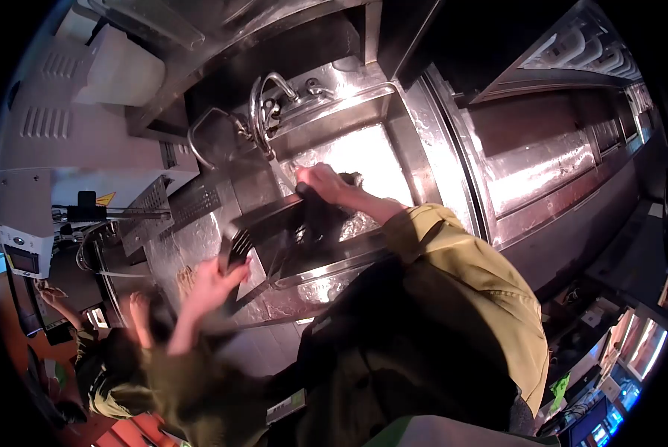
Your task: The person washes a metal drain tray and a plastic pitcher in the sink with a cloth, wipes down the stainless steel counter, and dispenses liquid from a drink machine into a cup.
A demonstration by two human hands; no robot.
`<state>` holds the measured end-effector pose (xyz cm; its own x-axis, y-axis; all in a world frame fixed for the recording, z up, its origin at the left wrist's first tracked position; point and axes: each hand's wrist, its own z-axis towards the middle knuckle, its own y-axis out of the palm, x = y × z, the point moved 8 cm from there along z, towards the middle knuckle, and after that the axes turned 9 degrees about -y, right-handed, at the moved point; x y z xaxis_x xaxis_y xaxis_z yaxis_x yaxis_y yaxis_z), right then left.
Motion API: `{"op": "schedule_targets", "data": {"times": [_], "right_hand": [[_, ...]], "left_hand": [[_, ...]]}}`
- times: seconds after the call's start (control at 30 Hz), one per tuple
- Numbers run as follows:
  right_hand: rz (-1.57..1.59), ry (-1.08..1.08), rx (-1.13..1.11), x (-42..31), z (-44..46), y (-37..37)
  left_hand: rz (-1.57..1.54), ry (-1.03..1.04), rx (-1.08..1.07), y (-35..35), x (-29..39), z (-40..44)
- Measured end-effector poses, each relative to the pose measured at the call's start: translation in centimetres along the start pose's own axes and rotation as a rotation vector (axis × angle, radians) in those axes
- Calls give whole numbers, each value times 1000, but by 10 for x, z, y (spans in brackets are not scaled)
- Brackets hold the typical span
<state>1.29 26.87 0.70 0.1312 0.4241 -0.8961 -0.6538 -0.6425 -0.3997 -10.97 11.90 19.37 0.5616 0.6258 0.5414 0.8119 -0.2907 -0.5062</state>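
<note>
My left hand is closed, slightly blurred, at the near left side of the sink. It grips the end of a dark flat piece with a slotted end; its exact kind I cannot make out. From there the piece runs toward the basin. My right hand is over the sink basin, closed on a dark, limp, cloth-like thing that hangs beneath it, against or very near the dark piece. The fingertips of this hand are partly hidden. Bright, wet-looking metal shows in the basin beyond.
A curved faucet rises behind the basin, with a second bent pipe to its left. A grey machine stands at left. Another person's hands are close to my left arm. A steel counter extends right.
</note>
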Motion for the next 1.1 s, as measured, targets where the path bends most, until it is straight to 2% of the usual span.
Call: {"op": "schedule_targets", "data": {"times": [0.03, 0.07, 0.1, 0.13, 0.17, 0.2, 0.23, 0.27, 0.3, 0.4, 0.47, 0.5, 0.57, 0.63, 0.73, 0.83, 0.93, 0.97, 1.07, 1.1], "right_hand": [[-143, -208, 179, -21, -5, -20], [-320, -143, 270, 0, -11, -19], [-232, 1, 23, 5, -3, -24], [-258, 93, 33, -2, -2, -42], [-261, 181, 14, 42, -5, -41], [-23, 300, 184, 66, -12, -53], [229, 195, 235, 47, -12, -65], [237, 186, 288, 34, -9, -71], [476, 286, 329, 43, -11, -66], [1234, 491, 504, 53, -19, -42], [1304, 419, 581, 31, -20, -38], [1342, 412, 597, 29, -24, -32], [1367, 411, 602, 21, -31, -25], [1377, 431, 600, 19, -40, -16], [1373, 473, 590, 19, -55, -7], [1370, 514, 574, 18, -66, 3], [1379, 533, 542, 21, -66, 9], [1385, 541, 528, 20, -66, 14], [1399, 551, 476, 16, -60, 25], [1403, 558, 466, 10, -62, 33]], "left_hand": [[-36, -40, 56, -7, -23, -17], [112, -25, 76, -11, -48, -28], [67, 76, 40, -13, -57, -44], [-66, 113, 42, -17, -63, -62], [-294, 44, 114, -21, -72, -81], [-521, -28, 188, -20, -84, -98], [-534, -61, 171, -15, -101, -110], [-552, -101, 159, -10, -114, -119], [-595, -207, 222, -7, -129, -128], [-636, -209, 279, 7, -172, -147], [-211, 26, 431, 8, -164, -157], [-212, 97, 540, 12, -161, -165], [-296, 161, 570, 17, -153, -166], [-451, 126, 385, 22, -148, -159], [-54, 192, 465, 14, -140, -166], [-149, -192, 560, 14, -149, -174], [-317, -316, 444, 8, -140, -163], [-500, -331, 435, 5, -134, -163], [-486, -476, 531, -12, -160, -181], [-492, -332, 551, -25, -203, -184]]}}
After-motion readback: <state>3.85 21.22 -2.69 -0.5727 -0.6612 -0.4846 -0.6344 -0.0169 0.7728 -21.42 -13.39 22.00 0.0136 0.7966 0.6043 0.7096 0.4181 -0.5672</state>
